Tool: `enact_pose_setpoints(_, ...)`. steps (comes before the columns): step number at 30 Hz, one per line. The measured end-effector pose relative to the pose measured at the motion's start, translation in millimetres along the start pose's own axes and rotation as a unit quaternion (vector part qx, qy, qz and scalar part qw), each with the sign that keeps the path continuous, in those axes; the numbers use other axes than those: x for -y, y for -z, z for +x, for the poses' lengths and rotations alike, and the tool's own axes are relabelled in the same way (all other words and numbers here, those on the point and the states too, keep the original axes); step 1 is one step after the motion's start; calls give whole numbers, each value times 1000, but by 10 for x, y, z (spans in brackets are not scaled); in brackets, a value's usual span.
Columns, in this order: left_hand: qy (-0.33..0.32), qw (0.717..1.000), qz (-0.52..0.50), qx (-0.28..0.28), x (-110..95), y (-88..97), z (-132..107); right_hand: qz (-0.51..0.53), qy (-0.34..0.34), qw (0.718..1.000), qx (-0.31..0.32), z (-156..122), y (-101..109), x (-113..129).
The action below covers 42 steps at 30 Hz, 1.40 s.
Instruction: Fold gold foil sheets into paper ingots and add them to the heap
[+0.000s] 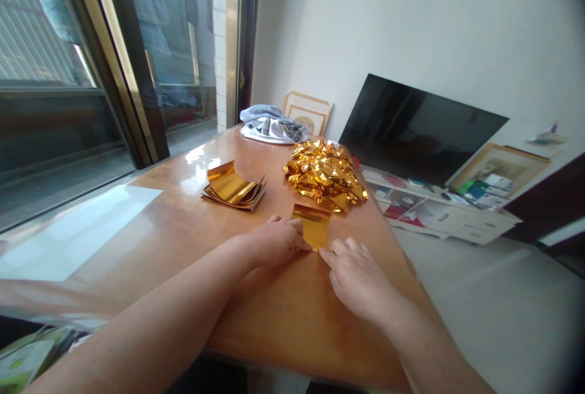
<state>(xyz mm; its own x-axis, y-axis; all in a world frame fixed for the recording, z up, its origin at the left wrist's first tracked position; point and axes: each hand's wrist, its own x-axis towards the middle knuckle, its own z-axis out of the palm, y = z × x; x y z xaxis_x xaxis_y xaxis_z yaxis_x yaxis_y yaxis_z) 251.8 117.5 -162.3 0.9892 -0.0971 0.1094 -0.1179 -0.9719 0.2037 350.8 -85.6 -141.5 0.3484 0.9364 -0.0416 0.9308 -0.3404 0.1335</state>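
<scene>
A sheet of gold foil paper (314,231) lies on the wooden table (278,306), its far edge curled up a little. At its near edge, my left hand (281,240) presses down from the left with the fingers bent and the index finger pointing along the edge. My right hand (350,266) touches the same edge from the right, fingertips down and the other fingers curled. Beyond the sheet is a heap of folded gold foil pieces (325,175). To the left rests a stack of flat gold foil sheets (233,187), its top sheet curling upward.
Bundled pale cloth (272,125) sits at the table's far end, near a leaning picture frame (308,111). A large television (418,129) stands on a white cabinet (439,217) past the right edge. Glass sliding doors (183,47) line the left.
</scene>
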Motion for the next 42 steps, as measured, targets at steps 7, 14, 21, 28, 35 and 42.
enact_pose_setpoints(7,4,1000,0,3,13,-23,20,-24,-27,999,17,-66,40,-36)
enact_pose_setpoints(14,1,1000,1,2,12,-19,21,56,-47,995,-62,83,51,125)
enact_pose_setpoints(21,-13,1000,-9,4,41,16,-15,57,-80,994,-41,152,-155,356)
enact_pose_setpoints(28,13,1000,-14,2,86,89,-48,-10,-61,998,-28,127,-174,393)
enact_pose_setpoints(35,55,998,-28,-2,141,160,-87,-65,-35,997,-2,159,-126,391)
enact_pose_setpoints(42,127,991,-52,-4,273,162,-95,-78,-24,996,26,206,-14,408)
